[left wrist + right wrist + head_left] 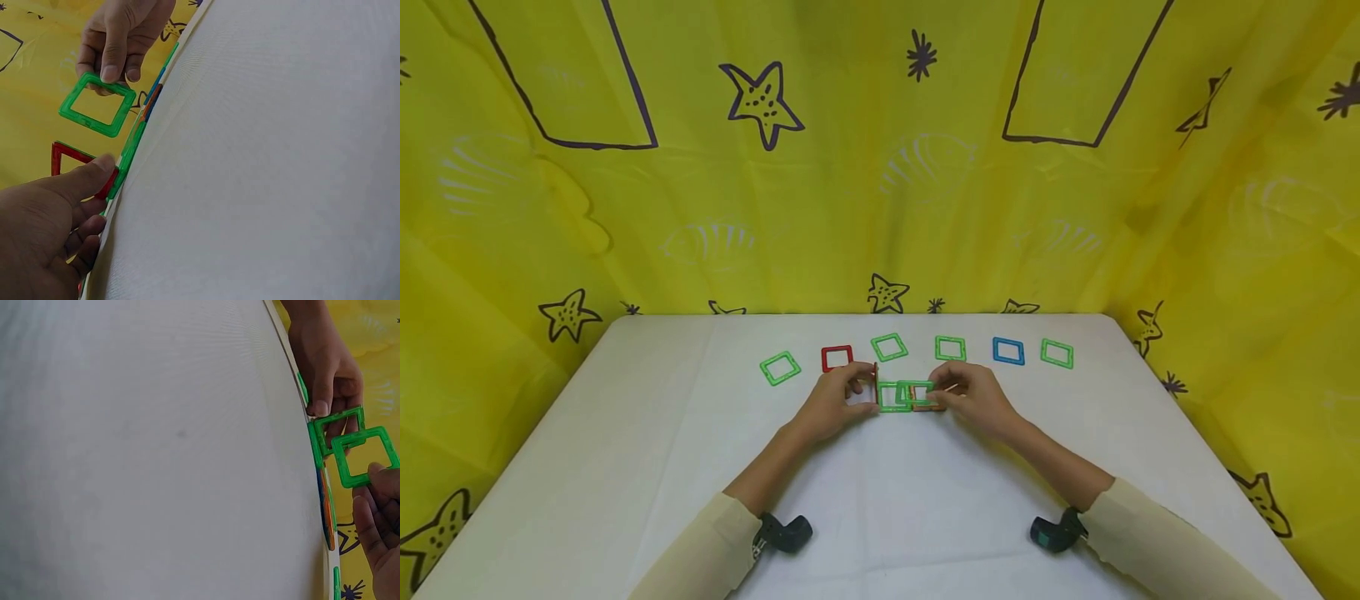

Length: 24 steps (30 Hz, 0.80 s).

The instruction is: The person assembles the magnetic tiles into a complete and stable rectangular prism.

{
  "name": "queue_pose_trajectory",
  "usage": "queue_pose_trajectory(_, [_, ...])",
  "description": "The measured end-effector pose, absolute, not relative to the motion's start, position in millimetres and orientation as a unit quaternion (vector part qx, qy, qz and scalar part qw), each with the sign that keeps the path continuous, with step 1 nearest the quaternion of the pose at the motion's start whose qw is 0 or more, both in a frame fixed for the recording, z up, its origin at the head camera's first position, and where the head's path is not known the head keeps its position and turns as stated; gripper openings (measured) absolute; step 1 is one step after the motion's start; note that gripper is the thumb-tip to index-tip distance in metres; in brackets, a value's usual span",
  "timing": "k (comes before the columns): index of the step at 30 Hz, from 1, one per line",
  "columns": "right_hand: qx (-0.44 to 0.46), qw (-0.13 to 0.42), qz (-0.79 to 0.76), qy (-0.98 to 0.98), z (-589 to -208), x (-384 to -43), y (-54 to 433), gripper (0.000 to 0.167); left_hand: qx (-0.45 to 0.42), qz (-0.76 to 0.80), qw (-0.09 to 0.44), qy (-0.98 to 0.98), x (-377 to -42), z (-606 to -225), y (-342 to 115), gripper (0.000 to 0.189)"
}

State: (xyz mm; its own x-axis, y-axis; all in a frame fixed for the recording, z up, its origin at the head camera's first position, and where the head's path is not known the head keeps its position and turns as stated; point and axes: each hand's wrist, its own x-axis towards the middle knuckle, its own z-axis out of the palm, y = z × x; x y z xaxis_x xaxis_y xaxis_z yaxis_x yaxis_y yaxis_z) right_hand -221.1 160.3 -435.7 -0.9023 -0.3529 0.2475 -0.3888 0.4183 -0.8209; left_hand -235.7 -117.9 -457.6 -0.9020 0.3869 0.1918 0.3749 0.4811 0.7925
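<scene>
My left hand (829,406) pinches a red square frame tile (70,150) that stands on edge. Beside it, a green square frame (893,409) lies low on the table, with an orange tile (928,408) adjoining on its right. In the right wrist view a green upright frame (342,415) shows at the left hand's fingers. Between thumb and fingers my right hand (983,402) holds another green square frame (87,120) by one side, raised over the joined tiles and overlapping them in the head view.
Behind the hands a row of loose tiles lies on the white table (925,508): several green ones (780,368), a red one (837,348) and a blue one (1008,351). A yellow patterned curtain (850,208) surrounds the table's back and sides.
</scene>
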Motion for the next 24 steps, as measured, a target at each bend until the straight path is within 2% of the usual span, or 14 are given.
queue_pose_trajectory(24, [0.220,0.005,0.486,-0.846,-437.3,-223.8,150.3,0.012,0.224,0.453,0.007,0.863,-237.7,-459.3,-117.7,0.060])
